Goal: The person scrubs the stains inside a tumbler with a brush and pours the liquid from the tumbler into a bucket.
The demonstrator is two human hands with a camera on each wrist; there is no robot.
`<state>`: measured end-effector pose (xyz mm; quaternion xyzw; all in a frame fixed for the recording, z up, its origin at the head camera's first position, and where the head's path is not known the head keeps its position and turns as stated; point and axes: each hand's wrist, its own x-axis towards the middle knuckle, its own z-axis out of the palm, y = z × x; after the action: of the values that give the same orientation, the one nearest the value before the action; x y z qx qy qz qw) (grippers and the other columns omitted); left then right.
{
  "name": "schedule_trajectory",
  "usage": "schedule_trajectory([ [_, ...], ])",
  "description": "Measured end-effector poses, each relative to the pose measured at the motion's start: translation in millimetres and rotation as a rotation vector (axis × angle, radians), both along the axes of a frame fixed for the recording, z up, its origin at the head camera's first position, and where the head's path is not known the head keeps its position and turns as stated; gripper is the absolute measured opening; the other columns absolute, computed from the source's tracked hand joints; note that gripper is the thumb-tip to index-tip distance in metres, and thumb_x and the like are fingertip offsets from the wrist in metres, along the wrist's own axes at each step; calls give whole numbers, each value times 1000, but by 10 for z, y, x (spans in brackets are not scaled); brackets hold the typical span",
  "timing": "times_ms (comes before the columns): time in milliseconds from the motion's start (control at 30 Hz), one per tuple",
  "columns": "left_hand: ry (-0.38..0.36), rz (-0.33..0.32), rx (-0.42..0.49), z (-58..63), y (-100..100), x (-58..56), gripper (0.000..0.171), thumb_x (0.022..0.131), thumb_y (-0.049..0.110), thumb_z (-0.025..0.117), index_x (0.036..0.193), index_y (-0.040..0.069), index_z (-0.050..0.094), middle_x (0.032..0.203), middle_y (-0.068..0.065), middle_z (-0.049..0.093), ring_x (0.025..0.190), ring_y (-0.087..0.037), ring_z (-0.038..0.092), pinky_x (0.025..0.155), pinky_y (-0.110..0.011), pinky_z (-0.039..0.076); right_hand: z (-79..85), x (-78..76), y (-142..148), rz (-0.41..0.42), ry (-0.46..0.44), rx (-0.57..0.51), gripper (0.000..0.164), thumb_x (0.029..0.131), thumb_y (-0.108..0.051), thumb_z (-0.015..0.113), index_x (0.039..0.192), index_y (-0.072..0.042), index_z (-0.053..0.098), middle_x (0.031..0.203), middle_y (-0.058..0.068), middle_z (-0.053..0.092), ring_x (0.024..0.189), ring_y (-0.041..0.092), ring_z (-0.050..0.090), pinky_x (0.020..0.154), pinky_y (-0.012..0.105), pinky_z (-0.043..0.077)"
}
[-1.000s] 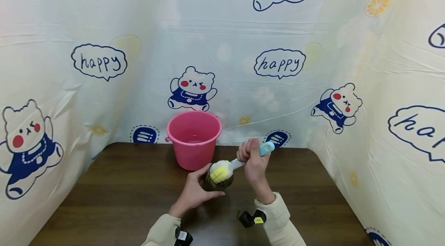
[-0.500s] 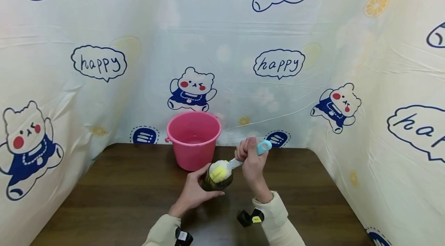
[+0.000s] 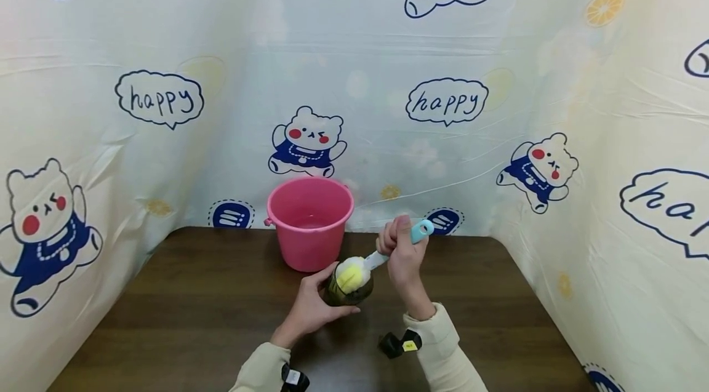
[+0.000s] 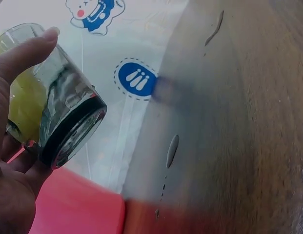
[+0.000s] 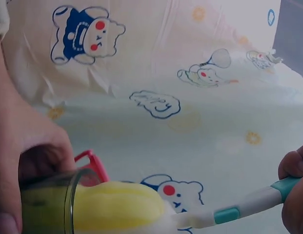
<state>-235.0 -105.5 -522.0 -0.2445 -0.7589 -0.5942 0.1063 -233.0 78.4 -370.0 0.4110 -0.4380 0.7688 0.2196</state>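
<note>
A clear, dark-tinted drinking glass (image 3: 354,298) is tilted above the table, its mouth toward the right hand. My left hand (image 3: 310,311) grips it from the left, thumb on the near side and fingers on the far side. In the left wrist view the thick base of the glass (image 4: 75,124) shows. A cup brush with a yellow and white sponge head (image 3: 350,279) sits partly inside the glass, the sponge bulging out at the rim. My right hand (image 3: 406,261) holds its white and turquoise handle (image 5: 251,207), whose holed end sticks out beyond the fist.
A pink bucket (image 3: 310,244) stands on the dark wooden table (image 3: 210,318) just behind the glass, near the back edge. A patterned cloth curtain (image 3: 365,84) encloses the table at the back and sides.
The brush handle and right hand have shifted slightly, with the sponge staying in the glass mouth. The left hand keeps its grip on the glass; the bucket has not moved.
</note>
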Motion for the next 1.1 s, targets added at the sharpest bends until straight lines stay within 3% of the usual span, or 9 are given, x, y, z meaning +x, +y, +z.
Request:
schedule_trajectory([
  [133,3,25,-2,17,-15,-13,91,63,19,99,144,25,57,137,4,64,125,-15,60,103,-29,51,-5,5,40,-35,-14,47,49,112,-8,19,63,-9,24,54,2,17,40,15,16,34,31,13],
  [267,19,22,-6,26,-26,-14,93,63,22,100,144,22,57,139,-1,64,127,-18,60,104,-29,50,-6,43,55,57,-20,112,50,113,-12,21,62,-11,25,54,1,18,38,16,15,33,28,14],
  [367,13,5,-8,24,-18,-8,93,64,24,99,145,22,56,139,-1,64,125,-17,60,102,-29,52,8,71,33,95,-3,103,50,113,-15,23,63,-11,26,54,1,19,38,16,16,33,27,16],
  [533,21,1,2,29,-8,-23,89,65,17,99,143,25,57,136,6,65,122,-15,61,101,-32,53,50,82,2,2,31,24,49,113,-16,26,64,-10,27,55,2,18,40,14,18,35,31,14],
  [667,49,8,3,34,-23,-41,91,64,15,99,144,27,56,137,6,64,124,-16,60,103,-30,52,59,79,10,-51,28,46,49,112,-11,24,63,-9,25,54,2,17,41,14,17,35,31,14],
  [800,35,10,2,31,-33,-23,92,63,20,100,144,23,56,138,1,64,124,-17,60,102,-28,51,39,98,5,44,16,123,50,112,-10,22,63,-9,26,54,2,18,39,15,16,33,29,15],
  [900,-1,7,-3,26,-23,-2,92,63,22,100,144,21,57,137,3,65,123,-16,61,102,-29,52,27,110,-14,101,16,115,49,113,-11,21,64,-10,27,54,1,18,38,15,16,33,30,14],
  [1100,-31,31,-4,29,-5,6,91,64,18,99,143,26,57,137,9,64,125,-14,60,104,-32,51,34,80,-16,-29,41,34,49,113,-11,22,63,-11,25,54,1,17,39,13,17,34,28,14],
])
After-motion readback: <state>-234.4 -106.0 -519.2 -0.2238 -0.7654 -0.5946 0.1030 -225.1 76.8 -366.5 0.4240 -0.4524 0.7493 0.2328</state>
